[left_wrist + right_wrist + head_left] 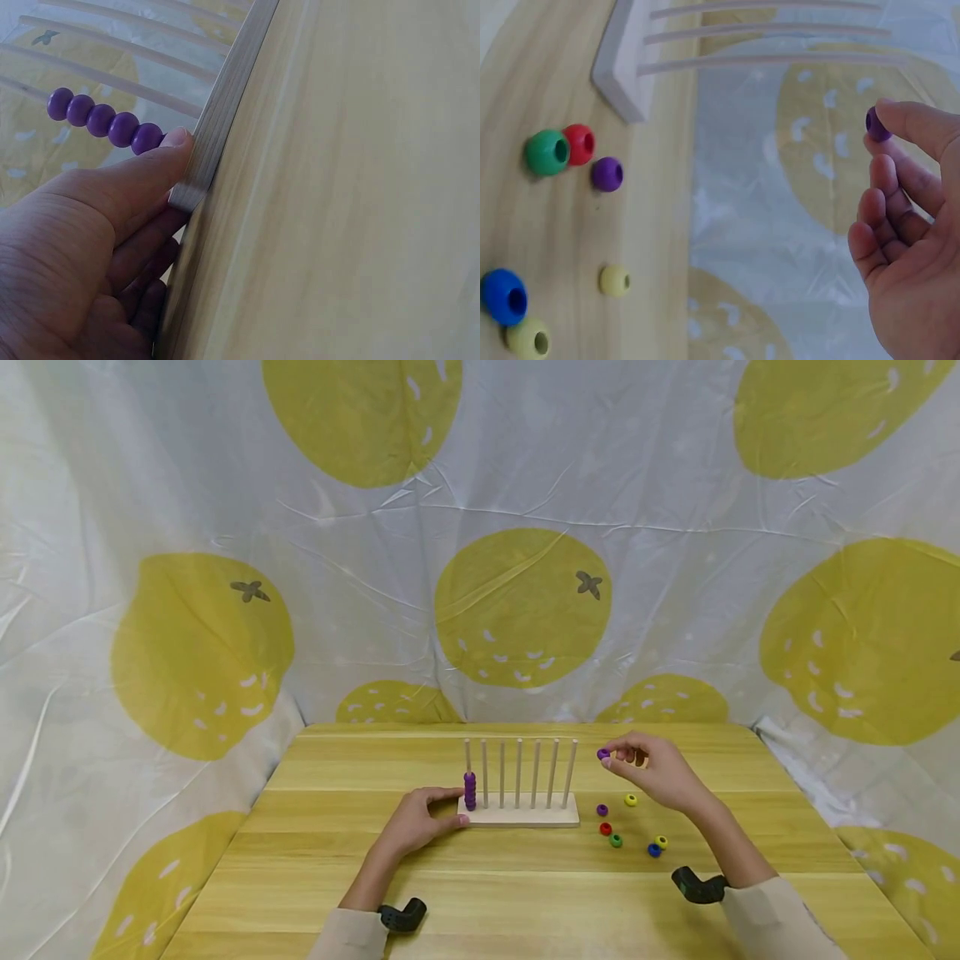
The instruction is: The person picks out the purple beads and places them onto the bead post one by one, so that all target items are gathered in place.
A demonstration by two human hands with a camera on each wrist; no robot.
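Observation:
A pale wooden peg stand [519, 817] with a row of upright rods stands on the table. Purple beads [470, 792] are stacked on its leftmost rod; the other rods carry none. My left hand [417, 820] grips the base's left end, the thumb [169, 150] at the front near the lowest bead and the fingers around the end. To the right of the stand, my right hand [654, 768] pinches one purple bead [877, 124] between thumb and index finger, raised above the table at about rod-top height. The other right-hand fingers are loosely curled.
Loose beads lie on the table [517, 902] right of the stand: purple [602, 810], red [605, 829], green [616, 841], blue [654, 851] and two yellow, one farther back [631, 800] and one beside the blue [662, 842]. A lemon-printed cloth [660, 635] hangs behind.

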